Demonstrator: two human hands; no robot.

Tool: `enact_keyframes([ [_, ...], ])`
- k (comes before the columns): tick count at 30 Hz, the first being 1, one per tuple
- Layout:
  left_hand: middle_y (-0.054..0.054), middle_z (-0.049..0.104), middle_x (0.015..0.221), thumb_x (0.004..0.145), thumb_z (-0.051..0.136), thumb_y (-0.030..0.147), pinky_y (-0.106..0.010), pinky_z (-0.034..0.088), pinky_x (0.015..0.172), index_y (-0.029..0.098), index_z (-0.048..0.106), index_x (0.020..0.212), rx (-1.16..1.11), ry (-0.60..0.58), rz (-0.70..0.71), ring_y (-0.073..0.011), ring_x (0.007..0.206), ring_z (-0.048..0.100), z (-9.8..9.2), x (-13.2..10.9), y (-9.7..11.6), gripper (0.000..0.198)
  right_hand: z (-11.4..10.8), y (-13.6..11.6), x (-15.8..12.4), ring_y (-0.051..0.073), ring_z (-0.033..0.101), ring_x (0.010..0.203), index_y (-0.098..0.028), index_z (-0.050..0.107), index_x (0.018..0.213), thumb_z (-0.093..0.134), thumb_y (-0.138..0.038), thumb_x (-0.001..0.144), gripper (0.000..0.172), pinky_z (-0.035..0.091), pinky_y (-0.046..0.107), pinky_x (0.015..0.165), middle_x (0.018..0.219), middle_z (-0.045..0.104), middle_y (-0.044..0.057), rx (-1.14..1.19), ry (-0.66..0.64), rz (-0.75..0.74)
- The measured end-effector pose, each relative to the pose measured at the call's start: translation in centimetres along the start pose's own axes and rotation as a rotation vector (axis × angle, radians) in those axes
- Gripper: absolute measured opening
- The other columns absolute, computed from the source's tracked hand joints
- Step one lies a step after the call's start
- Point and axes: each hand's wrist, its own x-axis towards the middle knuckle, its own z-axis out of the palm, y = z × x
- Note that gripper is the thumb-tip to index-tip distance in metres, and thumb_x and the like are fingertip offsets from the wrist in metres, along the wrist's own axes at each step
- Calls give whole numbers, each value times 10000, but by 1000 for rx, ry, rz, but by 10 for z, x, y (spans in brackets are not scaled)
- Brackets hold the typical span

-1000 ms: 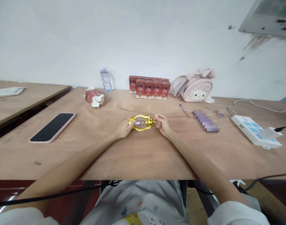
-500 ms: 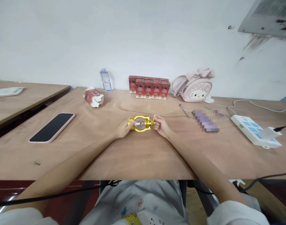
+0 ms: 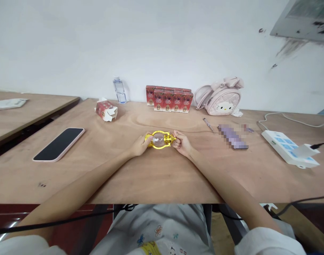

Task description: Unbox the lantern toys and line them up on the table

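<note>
A small gold lantern (image 3: 158, 140) with a clear, rounded middle lies sideways between my hands, over the middle of the table. Its base end is gripped by my left hand (image 3: 141, 144), the thumb resting on top. At the other end, the fingers of my right hand (image 3: 182, 142) are pinched on the lantern's pointed top. Part of the base is hidden behind my left fingers. Behind the lantern, an opened red and white box (image 3: 106, 110) rests on its side, its flaps spread. Several closed red boxes (image 3: 167, 100) stand in rows near the wall.
A phone (image 3: 59, 144) lies at the left and a clear bottle (image 3: 119, 90) stands at the back. To the right are a pink bag (image 3: 222, 101), a pen-like stick (image 3: 208, 125), a purple blurred item (image 3: 233, 137) and a white power strip (image 3: 289, 148) with cables.
Almost nothing differs. My hands keep hold of the lantern in the same spot, with only a slight shift of the right fingers at its top.
</note>
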Motion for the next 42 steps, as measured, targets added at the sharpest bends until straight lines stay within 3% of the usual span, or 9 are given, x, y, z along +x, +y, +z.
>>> enact_keyframes([
  [6, -45, 631, 881, 901, 268, 583, -358, 466, 866, 177, 540, 949, 16, -36, 5, -216, 860, 596, -1, 1, 0, 491, 1, 0, -1, 29, 32, 377, -193, 410, 605, 639, -386, 795, 354, 96, 145, 327, 422, 116, -132, 0, 0, -1],
  [18, -53, 646, 876, 874, 328, 577, -372, 454, 794, 195, 503, 1021, 107, 1, 18, -243, 865, 609, -6, -5, 15, 446, 6, 0, -2, 40, 0, 380, -195, 381, 600, 524, -388, 895, 380, 82, 148, 326, 414, 100, -128, 102, 6, 94],
  [22, -29, 610, 755, 819, 395, 622, -344, 437, 669, 202, 524, 921, -84, 78, -88, -209, 715, 575, -2, 0, 11, 451, 10, 4, -1, 51, 19, 379, -204, 379, 619, 514, -375, 898, 354, 92, 159, 340, 422, 109, -126, 151, 38, 25],
  [25, -8, 497, 561, 790, 318, 702, -339, 371, 559, 232, 507, 758, -304, 197, -234, -181, 556, 482, -5, 11, 0, 508, 8, 7, 3, 68, 85, 377, -209, 398, 631, 439, -356, 916, 323, 145, 177, 365, 427, 143, -115, 130, 121, -93],
  [28, -33, 559, 638, 745, 138, 783, -365, 350, 566, 291, 513, 832, -390, 281, -268, -212, 633, 509, -17, 22, -14, 625, -3, 9, 12, 85, 238, 396, -209, 440, 648, 393, -335, 907, 292, 252, 199, 431, 452, 249, -90, -116, 324, -272],
  [32, -57, 589, 687, 688, 61, 821, -389, 374, 609, 309, 508, 868, -496, 381, -290, -216, 688, 521, -40, 28, -28, 703, -15, 11, 32, 133, 512, 624, -196, 546, 746, 425, -279, 866, 189, 412, 251, 659, 621, 509, -19, -864, 506, -408],
  [35, -52, 562, 646, 719, 12, 788, -396, 399, 638, 283, 486, 821, -563, 425, -314, -201, 689, 516, -49, 28, -37, 701, -5, 17, 57, 177, 570, 863, -168, 587, 831, 424, -153, 831, 164, 428, 313, 845, 845, 622, 63, -1281, 470, -366],
  [39, -36, 544, 628, 757, -66, 738, -400, 409, 652, 250, 483, 874, -474, 386, -286, -186, 680, 505, -47, 27, -42, 744, 31, 33, 86, 206, 553, 983, -129, 614, 913, 422, -62, 810, 228, 410, 359, 933, 989, 614, 122, -1384, 365, -362],
  [42, -38, 549, 647, 761, -138, 724, -392, 410, 652, 236, 495, 944, -361, 368, -263, -171, 663, 499, -45, 27, -42, 819, 55, 43, 93, 235, 525, 1053, -87, 595, 1049, 414, -71, 844, 274, 397, 396, 965, 1113, 561, 180, -1559, 214, -376],
])
